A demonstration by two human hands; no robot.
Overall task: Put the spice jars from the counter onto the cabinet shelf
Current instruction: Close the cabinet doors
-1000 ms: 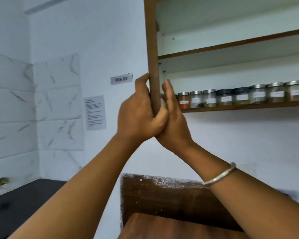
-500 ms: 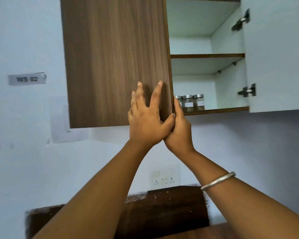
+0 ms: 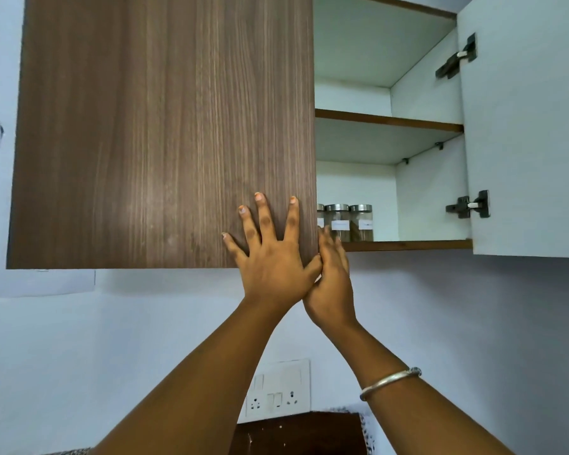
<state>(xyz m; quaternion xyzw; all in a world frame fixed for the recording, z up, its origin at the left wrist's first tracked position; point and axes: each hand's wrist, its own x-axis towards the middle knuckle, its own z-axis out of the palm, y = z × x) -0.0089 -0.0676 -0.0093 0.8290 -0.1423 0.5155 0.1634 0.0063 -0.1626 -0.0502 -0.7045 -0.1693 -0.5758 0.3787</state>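
Standing in a row on the lower cabinet shelf (image 3: 408,245), three glass spice jars (image 3: 349,223) show silver lids and white labels. A pale wall (image 3: 440,307) runs beneath it. The left hand (image 3: 273,267) presses flat and splayed on the wood-grain door (image 3: 161,126); the right hand (image 3: 330,280), uncurled and upright, touches the door's edge just below-left of the jars.
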